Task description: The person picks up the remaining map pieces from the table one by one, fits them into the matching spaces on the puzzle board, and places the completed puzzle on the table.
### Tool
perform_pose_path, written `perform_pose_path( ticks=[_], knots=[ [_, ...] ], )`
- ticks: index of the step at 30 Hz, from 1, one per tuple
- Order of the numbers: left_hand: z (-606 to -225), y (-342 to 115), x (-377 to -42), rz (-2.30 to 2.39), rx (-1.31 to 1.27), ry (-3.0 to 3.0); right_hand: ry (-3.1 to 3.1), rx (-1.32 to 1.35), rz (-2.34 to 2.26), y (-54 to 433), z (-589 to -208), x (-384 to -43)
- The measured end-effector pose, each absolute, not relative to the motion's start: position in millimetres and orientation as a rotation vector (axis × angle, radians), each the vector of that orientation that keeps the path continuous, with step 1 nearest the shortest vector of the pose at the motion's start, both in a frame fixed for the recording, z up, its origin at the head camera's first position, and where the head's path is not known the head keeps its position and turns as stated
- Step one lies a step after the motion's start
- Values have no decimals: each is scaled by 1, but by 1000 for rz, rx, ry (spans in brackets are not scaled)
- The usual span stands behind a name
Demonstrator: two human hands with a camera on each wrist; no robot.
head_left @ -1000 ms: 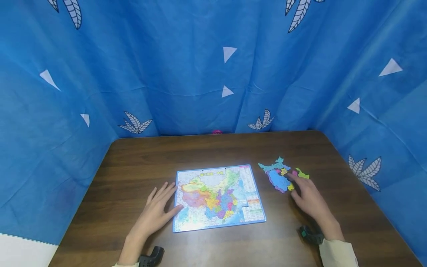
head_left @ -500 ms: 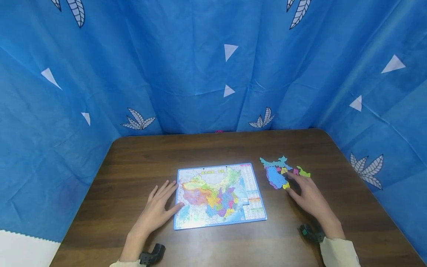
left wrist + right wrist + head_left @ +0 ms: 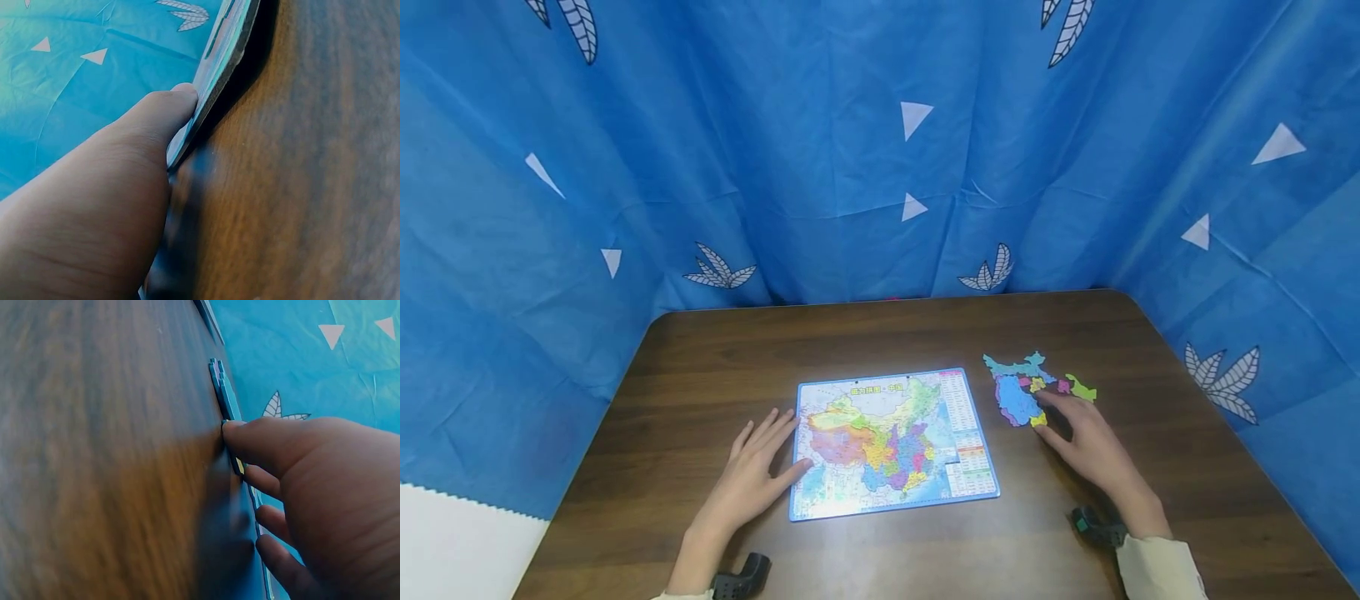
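My left hand (image 3: 745, 479) rests with fingers spread at the left edge of a map board (image 3: 880, 404), a blue-rimmed China map puzzle board. In the left wrist view, the thumb (image 3: 178, 103) touches the board's face near its edge. To the right lies a cluster of map puzzle pieces: teal (image 3: 1015, 367), blue (image 3: 1017, 400) and yellow (image 3: 1038, 419) among them. My right hand (image 3: 1090, 442) is at the cluster's right side, its fingertips touching or very close to the yellow pieces. The right wrist view shows the thumb (image 3: 262, 440) against the pieces' edge; the other fingers partly hide them.
A green piece (image 3: 1081, 388) and a small magenta piece (image 3: 1063, 387) lie beyond the right hand's fingers. The brown wooden table (image 3: 715, 358) ends at a blue patterned curtain (image 3: 835, 167) at the back and sides.
The blue piece and the lower yellow piece have shifted left, and the right hand's fingertips have moved left with them. The left hand and the board stay where they were.
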State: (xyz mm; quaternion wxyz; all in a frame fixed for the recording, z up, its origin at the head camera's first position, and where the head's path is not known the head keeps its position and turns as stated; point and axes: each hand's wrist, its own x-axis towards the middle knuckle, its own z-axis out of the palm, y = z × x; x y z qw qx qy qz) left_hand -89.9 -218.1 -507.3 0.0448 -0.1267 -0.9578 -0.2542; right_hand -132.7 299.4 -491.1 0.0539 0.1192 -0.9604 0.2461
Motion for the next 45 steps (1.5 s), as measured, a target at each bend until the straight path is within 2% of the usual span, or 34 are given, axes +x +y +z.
perform_pose_path(
  ticks=[9,45],
  knots=[
    [-508,-217,-90,-782,-400,-2934,-2845,442,737,300,-493,-132],
    [-508,-219,-91,-773,-409,-2924,-2801,258,763,321,-480,-121]
  ],
)
